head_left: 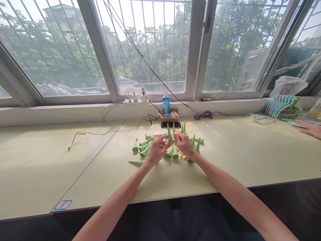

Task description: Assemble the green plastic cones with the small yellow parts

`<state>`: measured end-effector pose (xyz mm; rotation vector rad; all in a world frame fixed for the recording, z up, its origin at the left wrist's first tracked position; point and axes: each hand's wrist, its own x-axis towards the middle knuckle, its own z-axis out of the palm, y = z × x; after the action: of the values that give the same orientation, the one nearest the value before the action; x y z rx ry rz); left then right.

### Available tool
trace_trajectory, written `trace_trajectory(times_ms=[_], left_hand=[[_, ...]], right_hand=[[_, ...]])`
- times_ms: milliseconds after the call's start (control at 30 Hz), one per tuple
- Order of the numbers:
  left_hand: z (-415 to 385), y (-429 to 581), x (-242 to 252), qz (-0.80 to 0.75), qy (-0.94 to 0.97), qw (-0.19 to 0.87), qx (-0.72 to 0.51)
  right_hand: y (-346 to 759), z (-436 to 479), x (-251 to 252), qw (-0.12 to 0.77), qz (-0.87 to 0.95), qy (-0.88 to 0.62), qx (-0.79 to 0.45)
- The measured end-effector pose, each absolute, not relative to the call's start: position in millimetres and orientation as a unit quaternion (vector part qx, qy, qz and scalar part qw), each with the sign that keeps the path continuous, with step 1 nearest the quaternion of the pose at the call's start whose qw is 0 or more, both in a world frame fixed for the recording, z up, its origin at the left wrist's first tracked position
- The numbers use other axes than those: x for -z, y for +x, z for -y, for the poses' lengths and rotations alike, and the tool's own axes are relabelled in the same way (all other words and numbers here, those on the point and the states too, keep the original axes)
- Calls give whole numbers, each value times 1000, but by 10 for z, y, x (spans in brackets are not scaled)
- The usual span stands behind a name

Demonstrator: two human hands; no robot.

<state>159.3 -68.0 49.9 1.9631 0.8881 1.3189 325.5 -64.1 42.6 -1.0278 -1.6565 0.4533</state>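
Observation:
Between the thumb and fingers of my left hand (pixel 158 149) a pale green plastic cone (pixel 169 134) stands with its tip up. My right hand (pixel 184 144) is close beside it, its fingers pinched together near the cone; whatever they grip is too small or hidden to name. Around and under both hands lie several more green cones (pixel 144 151), some on their sides and some upright. Small yellow pieces (pixel 182 155) are scattered among them, and a few cones have a yellow bit at the tip.
Behind the cones are a dark phone (pixel 171 125), a small cardboard box (pixel 175 117) and a blue-labelled bottle (pixel 166 105). A bundled cable (pixel 204 115) lies by the sill. At right, another person's hand (pixel 311 129) rests near green hangers (pixel 283 106). A bent metal rod (pixel 75 138) lies left.

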Motion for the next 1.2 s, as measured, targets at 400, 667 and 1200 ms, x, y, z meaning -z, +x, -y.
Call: trace_trajectory(times_ms=[400,667,1200], left_hand=[[684,1631,-512,-390,690,305,-528],[694,1601,-560,-431,672,375,-472],[719,1604,-559,-356,715,314,-514]], right_hand=[[3246,655,-456,571,672,-441,-166],[3244,683,-406,534,730,-387,-181],[3230,672,-417,543,692,-411,-240]])
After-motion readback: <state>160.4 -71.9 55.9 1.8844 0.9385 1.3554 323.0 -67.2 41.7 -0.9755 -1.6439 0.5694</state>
